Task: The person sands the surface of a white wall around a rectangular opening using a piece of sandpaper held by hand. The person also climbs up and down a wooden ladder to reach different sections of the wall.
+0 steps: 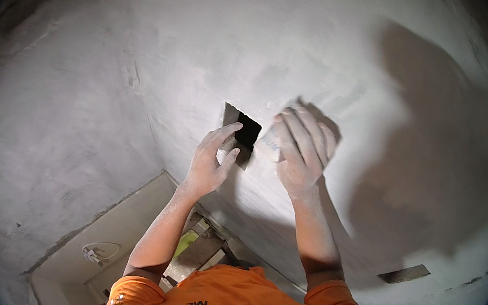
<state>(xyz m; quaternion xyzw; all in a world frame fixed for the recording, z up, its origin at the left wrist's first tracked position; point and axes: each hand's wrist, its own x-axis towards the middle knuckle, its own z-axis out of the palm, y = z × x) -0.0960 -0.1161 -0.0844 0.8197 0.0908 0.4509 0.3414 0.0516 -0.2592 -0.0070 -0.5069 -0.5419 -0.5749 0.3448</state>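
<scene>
My right hand is closed around a sheet of sandpaper, pale on its printed back with a dark edge, and presses it to the grey plastered surface. Just left of it, a dark square opening is cut into the plaster. My left hand is at the opening's left edge, thumb and fingers apart, with nothing in it. Whether its fingertips touch the edge I cannot tell. Pale dust coats both hands and forearms.
A narrow rectangular slot sits in the plaster at lower right. At lower left, a white fitting with a looped cable hangs from a pale recessed panel. Wooden boards show behind my left arm. A large shadow covers the right side.
</scene>
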